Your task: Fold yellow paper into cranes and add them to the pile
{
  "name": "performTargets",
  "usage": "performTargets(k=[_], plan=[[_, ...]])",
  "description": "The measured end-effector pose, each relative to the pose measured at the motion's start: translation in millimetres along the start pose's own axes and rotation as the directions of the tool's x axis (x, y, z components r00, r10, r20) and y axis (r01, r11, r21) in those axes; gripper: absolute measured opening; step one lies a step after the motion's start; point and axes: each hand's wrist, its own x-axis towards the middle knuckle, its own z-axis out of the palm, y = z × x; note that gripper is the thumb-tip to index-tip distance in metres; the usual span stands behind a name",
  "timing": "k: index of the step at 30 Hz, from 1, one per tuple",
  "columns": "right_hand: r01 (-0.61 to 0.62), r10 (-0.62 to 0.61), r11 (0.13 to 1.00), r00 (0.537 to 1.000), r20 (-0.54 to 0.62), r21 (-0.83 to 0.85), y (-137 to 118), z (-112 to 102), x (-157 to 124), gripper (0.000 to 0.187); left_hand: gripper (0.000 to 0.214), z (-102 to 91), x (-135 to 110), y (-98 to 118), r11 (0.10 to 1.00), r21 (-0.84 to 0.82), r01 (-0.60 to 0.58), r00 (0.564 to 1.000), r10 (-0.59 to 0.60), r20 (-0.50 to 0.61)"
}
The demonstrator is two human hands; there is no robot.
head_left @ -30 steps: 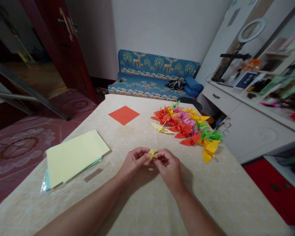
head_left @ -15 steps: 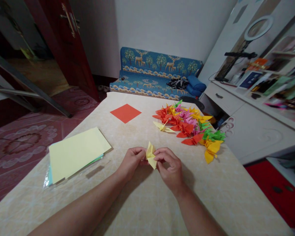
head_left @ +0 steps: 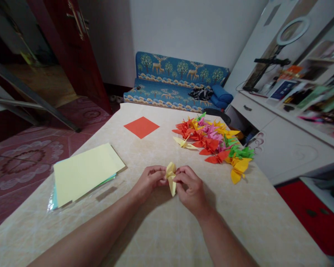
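Note:
A pale yellow origami crane is held between my two hands, just above the middle of the table. My left hand pinches it from the left side, with the fingertips partly hidden behind the paper. From the right, my right hand grips it between thumb and fingers. Its wings stand apart, one pointing up and away, the other down towards me. Beyond my right hand, a finished pale yellow crane lies at the edge of a pile of red, pink, green and orange cranes.
An orange-red paper square lies flat near the far end of the table. On the left rests a stack of pale yellow sheets over a clear plastic sleeve. A blue patterned sofa stands behind; a white cabinet is at the right.
The crane's wings have tilted and spread differently, the near one now pointing more straight down. Both hands still hold it in nearly the same place.

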Motion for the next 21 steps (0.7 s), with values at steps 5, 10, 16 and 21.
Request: performTargets(k=[5, 10, 16, 21], plan=[[-0.012, 0.013, 1.0, 0.999, 0.032, -0.01, 2.1, 0.7, -1.2, 0.024, 0.026, 1.9, -0.2, -0.5, 0.982, 0.186, 0.01, 1.0, -0.005, -0.029], [-0.013, 0.013, 1.0, 0.999, 0.037, 0.007, -0.4, 0.7, -0.7, 0.025, 0.026, 1.6, 1.1, -4.7, 0.986, 0.167, 0.008, 0.996, 0.006, -0.083], [0.044, -0.043, 0.998, 0.999, -0.013, 0.048, -1.9, 2.3, -0.6, 0.024, 0.024, 1.5, 1.6, -6.7, 0.988, 0.156, 0.008, 0.99, 0.013, -0.138], [0.024, -0.025, 0.999, 1.0, 0.004, 0.029, -1.9, 2.1, 0.3, 0.022, 0.025, 3.3, 1.1, -5.1, 0.986, 0.168, 0.013, 0.988, 0.013, -0.152]])
